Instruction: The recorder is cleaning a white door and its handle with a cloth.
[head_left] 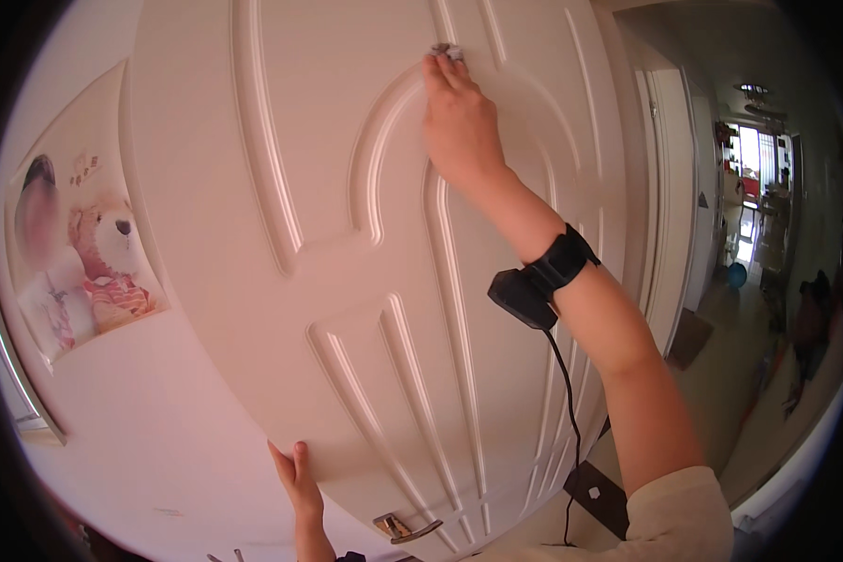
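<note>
A cream-white panelled door (281,375) with raised mouldings fills the middle of the view. My right hand (464,131) reaches up to its upper part, fingers closed on a small crumpled grey-and-white cloth (447,51) pressed against the surface near the arched moulding. Most of the cloth is hidden under the fingertips. Lower down, my left hand (297,473) grips the door's left edge, the thumb on the near face and other fingers partly out of sight round the edge. Right of this hand sits a metal lever handle (408,529).
A black strapped device (525,298) on my right forearm trails a black cable (576,421). A poster (94,225) hangs on the pale wall at left. To the right a hallway runs back past a door frame (670,187), with a blue ball (737,274) on its floor.
</note>
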`<state>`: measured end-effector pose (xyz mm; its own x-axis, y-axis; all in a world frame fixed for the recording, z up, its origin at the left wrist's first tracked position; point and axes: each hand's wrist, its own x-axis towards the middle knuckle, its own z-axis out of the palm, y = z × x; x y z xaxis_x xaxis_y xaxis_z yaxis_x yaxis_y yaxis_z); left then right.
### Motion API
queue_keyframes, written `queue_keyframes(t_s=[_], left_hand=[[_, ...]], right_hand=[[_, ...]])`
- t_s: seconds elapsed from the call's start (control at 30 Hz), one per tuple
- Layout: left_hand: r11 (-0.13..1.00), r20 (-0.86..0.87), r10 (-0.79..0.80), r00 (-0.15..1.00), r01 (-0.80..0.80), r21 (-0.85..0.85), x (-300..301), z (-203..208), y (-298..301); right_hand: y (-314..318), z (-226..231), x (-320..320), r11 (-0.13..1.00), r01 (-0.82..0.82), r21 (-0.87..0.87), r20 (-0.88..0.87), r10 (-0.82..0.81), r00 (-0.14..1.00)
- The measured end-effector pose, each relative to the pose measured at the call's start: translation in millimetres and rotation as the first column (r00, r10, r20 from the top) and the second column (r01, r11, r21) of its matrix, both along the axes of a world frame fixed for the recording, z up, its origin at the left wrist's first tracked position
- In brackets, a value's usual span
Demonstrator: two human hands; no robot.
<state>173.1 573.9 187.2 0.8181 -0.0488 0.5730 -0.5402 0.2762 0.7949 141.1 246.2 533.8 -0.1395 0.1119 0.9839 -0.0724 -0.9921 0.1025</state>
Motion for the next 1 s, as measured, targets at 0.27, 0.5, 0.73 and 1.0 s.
queue_keyframes(t_s=[0.27, 0.5, 0.73, 1.0], left_hand=[[0.999, 0.035, -0.022, 0.999, 0.021, 0.024, -1.7, 4.6, 1.0], [0.999, 0.039, -0.015, 0.999, 0.013, 0.05, -1.7, 4.4, 2.3], [0.996, 0.043, -0.05, 0.998, 0.046, 0.076, 4.1, 3.4, 6.1], [0.993, 0.066, -0.051, 0.996, 0.044, 0.106, 8.1, 1.7, 11.2]], right_hand=[[58.5, -48.0, 5.0, 0.992, -0.026, -0.123, 0.011, 0.027, 1.0], [88.2, -107.8, -5.7, 0.978, -0.113, -0.173, -0.022, 0.111, 0.994], [76.9, -145.7, -30.3, 0.949, -0.232, -0.211, -0.228, 0.183, 0.956], [69.9, -125.4, -83.2, -0.15, -0.558, 0.816, -0.029, 0.954, -0.299]])
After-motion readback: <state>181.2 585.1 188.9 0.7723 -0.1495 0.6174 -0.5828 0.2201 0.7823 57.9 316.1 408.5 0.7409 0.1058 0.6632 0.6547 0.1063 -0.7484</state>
